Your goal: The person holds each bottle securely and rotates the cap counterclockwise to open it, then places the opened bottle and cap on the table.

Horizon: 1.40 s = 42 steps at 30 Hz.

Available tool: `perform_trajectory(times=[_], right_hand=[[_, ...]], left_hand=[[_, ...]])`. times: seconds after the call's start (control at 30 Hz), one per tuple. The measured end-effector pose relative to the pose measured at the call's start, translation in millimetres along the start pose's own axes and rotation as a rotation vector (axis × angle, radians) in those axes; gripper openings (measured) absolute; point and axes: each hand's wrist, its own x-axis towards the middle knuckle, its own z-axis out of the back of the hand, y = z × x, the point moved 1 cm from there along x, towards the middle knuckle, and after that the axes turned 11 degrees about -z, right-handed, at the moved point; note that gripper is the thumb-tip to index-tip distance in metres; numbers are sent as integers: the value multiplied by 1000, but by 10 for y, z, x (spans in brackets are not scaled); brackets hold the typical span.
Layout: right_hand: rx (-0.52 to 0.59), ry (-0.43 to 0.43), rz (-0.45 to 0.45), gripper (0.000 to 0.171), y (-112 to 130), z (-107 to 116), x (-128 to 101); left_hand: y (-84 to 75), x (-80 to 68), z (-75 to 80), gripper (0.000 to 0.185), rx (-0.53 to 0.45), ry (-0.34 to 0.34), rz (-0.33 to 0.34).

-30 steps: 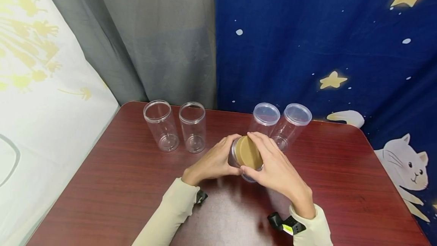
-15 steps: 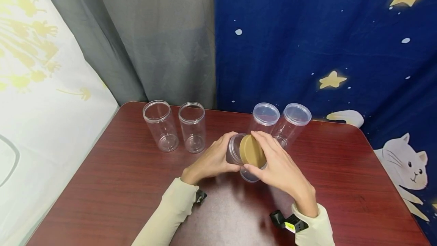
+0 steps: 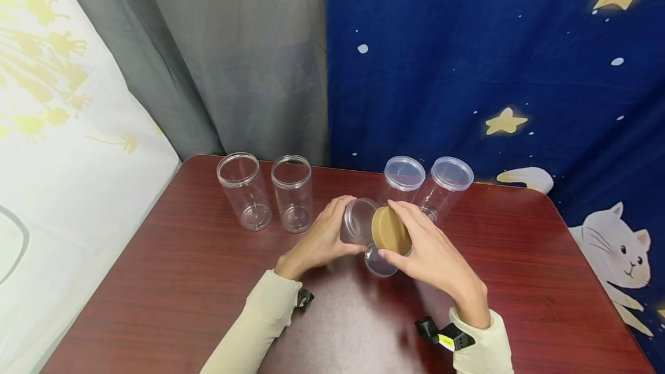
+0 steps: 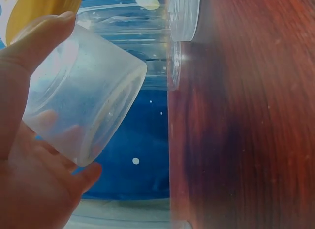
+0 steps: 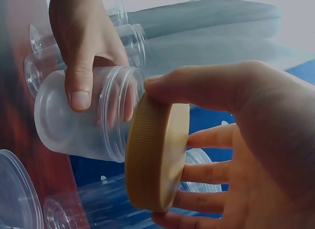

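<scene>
Head view: a person in cream sleeves works above a dark red wooden table (image 3: 171, 281), both hands raised in front of a row of clear jars.
Left hand: the left hand (image 3: 317, 244) grasps a short frosted jar (image 3: 358, 225), thumb on one side and fingers curled round the other; the jar is tilted, its open mouth turned toward the other hand.
Right hand: the right hand (image 3: 433, 258) pinches a tan ribbed lid (image 3: 391, 231) by its rim between thumb and fingertips.
Lid and jar: the lid is off the jar and held just beside its mouth; the right wrist view shows a narrow gap between them.
Where they are: jar and lid are held above the middle of the table, a little nearer the person than the capped jars.
Back left: two open clear jars (image 3: 244, 189) stand upright side by side near the far edge.
Back right: two capped clear jars (image 3: 405, 180) stand together, just behind the hands.
Backdrop: a blue star-and-cat cloth (image 3: 493, 74) hangs beside a grey curtain (image 3: 249, 56).
</scene>
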Motion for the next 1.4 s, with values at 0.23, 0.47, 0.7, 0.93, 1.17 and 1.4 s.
perform_trajectory(times=[0.23, 0.47, 0.7, 0.93, 1.17, 1.4], right_hand=[[4, 18, -27, 85, -28, 26, -2], [-1, 42, -64, 85, -70, 53, -2], [2, 47, -73, 84, -111, 68, 3], [1, 69, -100, 84, -148, 84, 4], [4, 85, -112, 83, -185, 88, -1], [-14, 114, -171, 86, -208, 120, -20]], left_hand=[[16, -15, -1, 97, 63, -35, 32], [20, -23, -11, 96, 81, -64, 84], [41, -25, -30, 97, 98, -64, 109], [47, -17, -39, 100, 99, -64, 158], [56, -14, -42, 101, 110, -69, 213], [75, -24, -43, 101, 116, -78, 227]])
